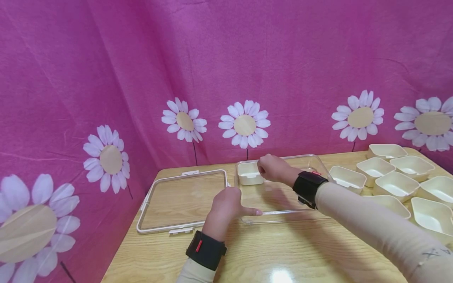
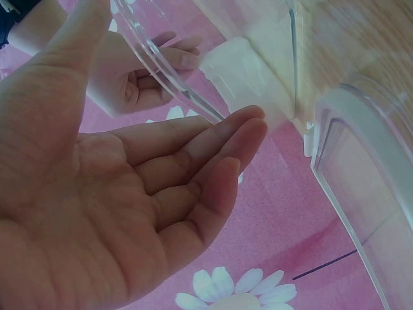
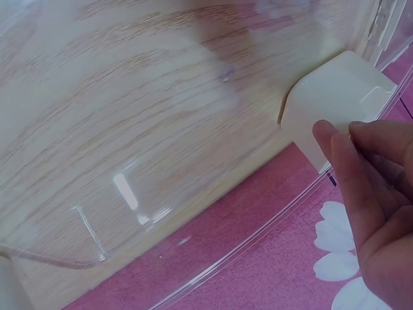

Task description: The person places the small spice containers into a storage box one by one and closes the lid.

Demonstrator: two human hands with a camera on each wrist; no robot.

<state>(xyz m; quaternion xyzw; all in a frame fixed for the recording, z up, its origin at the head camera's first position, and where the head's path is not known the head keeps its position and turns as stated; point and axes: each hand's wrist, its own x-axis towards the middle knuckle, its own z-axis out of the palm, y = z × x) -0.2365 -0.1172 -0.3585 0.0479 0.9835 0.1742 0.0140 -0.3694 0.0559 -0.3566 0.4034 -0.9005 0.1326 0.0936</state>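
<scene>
A small cream container [image 1: 250, 174] sits in the back left corner of a clear plastic box [image 1: 283, 212]. My right hand [image 1: 276, 168] reaches over the box and pinches the container's right rim between thumb and fingers. Seen from the right wrist, the fingertips [image 3: 345, 145] meet at the edge of the cream wall. At the box's front left corner is my left hand [image 1: 228, 204], its thumb stretched along the front rim. The left wrist view shows that palm with its fingers [image 2: 187, 161] loosely bent beside the clear rim, gripping nothing.
A clear lid with a white frame [image 1: 182, 229] lies flat left of the box, its clips at the edges. Several cream containers [image 1: 396, 185] stand grouped on the right of the wooden table [image 1: 262, 251]. A pink curtain [image 1: 293, 70] with daisies hangs behind.
</scene>
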